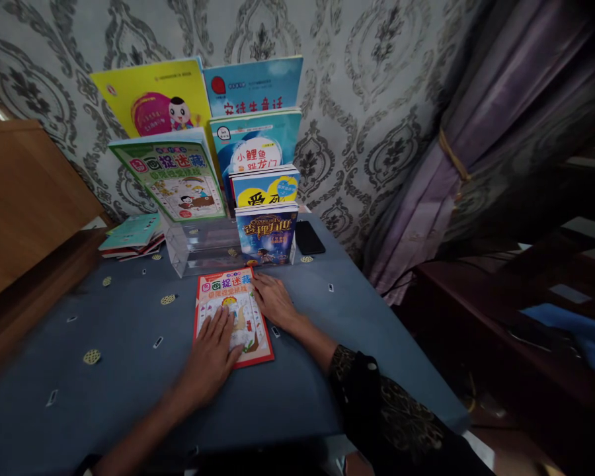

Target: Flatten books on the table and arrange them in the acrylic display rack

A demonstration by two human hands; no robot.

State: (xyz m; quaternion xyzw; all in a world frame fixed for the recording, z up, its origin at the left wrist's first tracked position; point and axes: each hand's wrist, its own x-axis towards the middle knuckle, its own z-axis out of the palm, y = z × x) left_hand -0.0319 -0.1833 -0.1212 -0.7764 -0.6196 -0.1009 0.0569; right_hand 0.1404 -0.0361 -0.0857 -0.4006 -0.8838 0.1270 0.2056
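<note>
A red-bordered picture book (245, 330) with a white illustrated cover lies face up on the table, just in front of a clear acrylic book stand (203, 241). My left hand (211, 360) rests flat on the lower left of its cover, fingers stretched forward. Against the book's upper right edge lies my right hand (272, 301), its fingers extended and touching the cover's side. Upright in the stand are a green picture book (178, 185), a yellow book (149, 99), several blue-toned books (258, 139) and a dark blue book (266, 231) at the front right.
A black phone (309, 238) lies right of the stand. Several stacked books (133, 235) sit at the back left, near a wooden panel (30, 192). The blue-grey tablecloth (129, 383) ends at the right. A purple curtain (421, 172) hangs beyond, by patterned wallpaper (327, 66).
</note>
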